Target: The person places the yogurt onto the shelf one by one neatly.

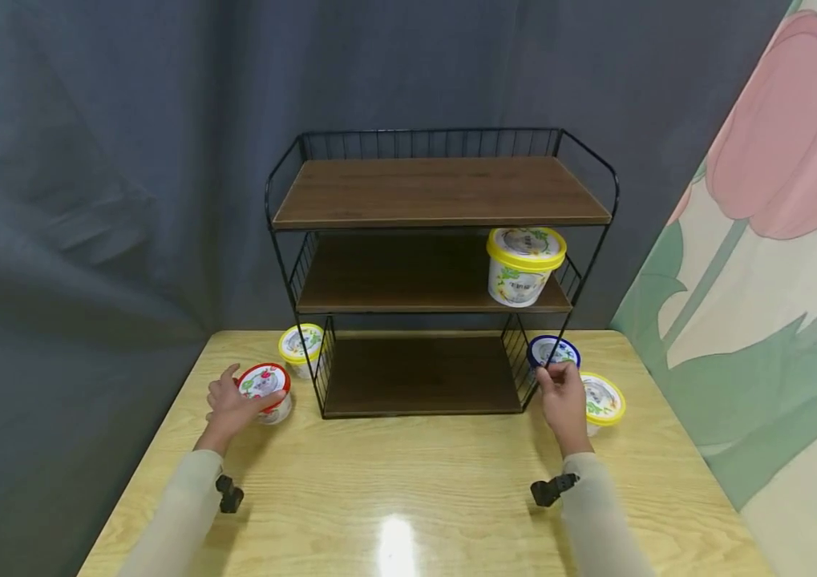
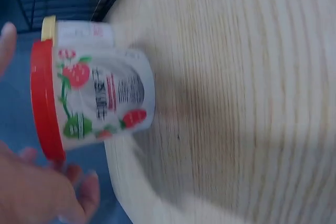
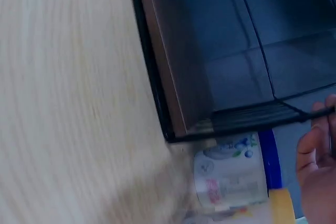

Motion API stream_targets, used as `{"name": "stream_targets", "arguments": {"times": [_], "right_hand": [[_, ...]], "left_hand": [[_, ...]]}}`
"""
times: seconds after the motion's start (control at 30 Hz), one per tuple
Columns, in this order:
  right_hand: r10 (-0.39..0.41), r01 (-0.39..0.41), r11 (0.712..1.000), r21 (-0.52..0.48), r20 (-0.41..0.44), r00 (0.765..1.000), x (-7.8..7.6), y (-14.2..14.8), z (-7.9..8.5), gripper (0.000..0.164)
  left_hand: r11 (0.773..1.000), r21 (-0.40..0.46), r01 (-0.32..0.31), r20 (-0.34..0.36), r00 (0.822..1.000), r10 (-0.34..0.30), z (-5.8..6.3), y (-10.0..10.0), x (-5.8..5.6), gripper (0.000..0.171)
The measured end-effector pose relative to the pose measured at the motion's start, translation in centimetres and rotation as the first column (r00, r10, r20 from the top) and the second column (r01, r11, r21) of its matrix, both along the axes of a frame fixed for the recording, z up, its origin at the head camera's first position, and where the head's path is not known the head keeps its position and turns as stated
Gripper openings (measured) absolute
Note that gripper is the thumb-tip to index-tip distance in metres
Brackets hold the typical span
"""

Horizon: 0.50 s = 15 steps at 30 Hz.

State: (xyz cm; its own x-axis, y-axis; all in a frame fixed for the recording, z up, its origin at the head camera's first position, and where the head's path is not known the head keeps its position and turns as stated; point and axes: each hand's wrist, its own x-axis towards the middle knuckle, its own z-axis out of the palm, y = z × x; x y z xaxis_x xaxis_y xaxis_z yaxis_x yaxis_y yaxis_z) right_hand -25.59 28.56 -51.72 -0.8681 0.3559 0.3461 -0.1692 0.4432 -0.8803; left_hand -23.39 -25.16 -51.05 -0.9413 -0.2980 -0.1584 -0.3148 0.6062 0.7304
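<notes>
A white tub with a red lid and strawberry print (image 1: 264,381) stands on the table at the left. My left hand (image 1: 230,407) is spread about its lid, thumb on the near right side and fingers on the left. In the left wrist view the fingers (image 2: 86,195) sit close by the lid's edge. Right of the rack, my right hand (image 1: 564,401) has its fingers bent at the rack's black front post (image 1: 580,287), seemingly pinching it. Just behind that hand is a blue-lidded tub (image 1: 555,349), partly hidden; a yellow-lidded tub (image 1: 601,399) stands to its right.
A three-tier rack (image 1: 422,365) with brown boards and black wire sides stands at the back of the table (image 1: 379,473). On its middle board, at the right, sits a large yellow-lidded tub (image 1: 526,268). Another yellow-lidded tub (image 1: 301,344) stands beside the rack's left side.
</notes>
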Motion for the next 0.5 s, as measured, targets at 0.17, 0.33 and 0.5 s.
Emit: {"name": "stream_targets", "arguments": {"times": [0.17, 0.33, 0.5], "right_hand": [[0.041, -0.042, 0.993, -0.11, -0.013, 0.999, 0.2, 0.3, 0.7, 0.026], [0.027, -0.027, 0.979, -0.2, -0.005, 1.0, 0.1, 0.3, 1.4, 0.028], [0.032, -0.034, 0.977, -0.212, -0.013, 0.999, -0.4, 0.4, 1.5, 0.02]], "left_hand": [[0.981, 0.159, 0.108, -0.059, 0.993, -0.1, -0.7, -1.6, 0.3, 0.119], [0.954, 0.266, 0.14, -0.079, 0.989, -0.124, -1.3, -2.3, 0.0, 0.112], [0.946, 0.295, 0.133, -0.113, 0.988, -0.104, -1.5, -2.8, 0.1, 0.105]]}}
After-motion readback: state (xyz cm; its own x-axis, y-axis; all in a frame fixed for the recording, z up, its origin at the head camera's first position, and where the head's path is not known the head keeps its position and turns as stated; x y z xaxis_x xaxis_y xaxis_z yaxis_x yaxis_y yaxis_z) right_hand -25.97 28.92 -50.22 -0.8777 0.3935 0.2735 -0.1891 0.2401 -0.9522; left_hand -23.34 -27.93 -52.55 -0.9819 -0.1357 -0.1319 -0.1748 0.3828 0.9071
